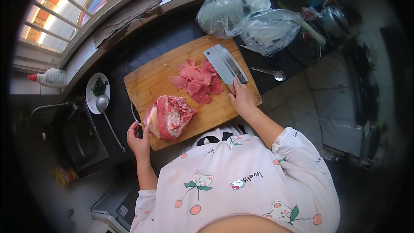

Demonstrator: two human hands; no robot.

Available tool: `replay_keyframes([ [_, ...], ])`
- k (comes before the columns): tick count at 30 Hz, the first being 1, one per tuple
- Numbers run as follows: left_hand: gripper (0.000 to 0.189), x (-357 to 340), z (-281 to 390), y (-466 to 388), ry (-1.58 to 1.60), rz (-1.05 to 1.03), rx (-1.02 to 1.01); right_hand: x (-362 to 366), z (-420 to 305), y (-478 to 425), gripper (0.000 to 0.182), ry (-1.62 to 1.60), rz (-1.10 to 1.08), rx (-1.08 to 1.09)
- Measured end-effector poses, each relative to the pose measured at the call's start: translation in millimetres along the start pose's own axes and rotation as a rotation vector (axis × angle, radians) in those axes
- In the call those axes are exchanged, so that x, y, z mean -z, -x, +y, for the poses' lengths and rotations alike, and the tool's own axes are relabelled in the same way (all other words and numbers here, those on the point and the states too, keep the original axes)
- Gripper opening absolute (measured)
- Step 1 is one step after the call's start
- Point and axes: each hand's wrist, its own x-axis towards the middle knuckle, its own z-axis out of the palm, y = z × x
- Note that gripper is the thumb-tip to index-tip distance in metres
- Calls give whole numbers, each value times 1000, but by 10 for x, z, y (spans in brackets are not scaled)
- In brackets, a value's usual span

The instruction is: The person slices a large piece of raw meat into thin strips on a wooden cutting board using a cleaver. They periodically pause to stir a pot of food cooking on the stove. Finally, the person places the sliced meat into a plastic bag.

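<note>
A wooden cutting board (148,81) lies at a tilt on the dark counter. My right hand (243,101) is on the handle of a cleaver (223,61), whose broad blade lies over the board's upper right part. Left of the blade is a pile of thin raw meat slices (197,79). A large chunk of raw meat with fat (169,118) rests near the board's lower left corner. Beside that chunk, at the board's left edge, is my left hand (140,139), thumb and fingers apart, holding nothing that shows; a cord loop hangs at the edge by its fingertips.
Left stand a plate (91,102) of chopped greens, a ladle (111,129), a sink (81,139) and a bottle (53,78). Plastic bags (229,6) lie behind the board. At right are a knife or scissors blade (254,50), a spoon (276,75) and a lidded pot (334,21).
</note>
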Motion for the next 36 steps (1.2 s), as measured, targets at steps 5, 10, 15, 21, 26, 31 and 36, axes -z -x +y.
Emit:
replay_keyframes([
  [5, 36, -60, 453, -91, -55, 0, -178, 362, 226, -257, 47, -114, 104, 18],
  [10, 34, -221, 826, -76, 74, -71, -295, 654, 639, -771, 54, 90, 541, 39],
  [15, 36, -445, 1110, 1, 140, -174, -306, 661, 889, -1219, 28, 178, 491, 119],
  [21, 36, -521, 1251, 104, 262, -225, -312, 1411, 363, -836, 6, -164, 824, 376],
  [26, 40, -695, 1247, 233, 853, -466, 107, 1768, -677, -77, 11, -334, 560, 877],
  [31, 67, -598, 1645, 308, 1514, -803, 237, 1442, -1482, 527, 21, -287, -193, 1390],
  [36, 54, -126, 1465, 334, 1837, -644, 271, 1035, -1971, 743, 27, -162, -569, 1639],
])
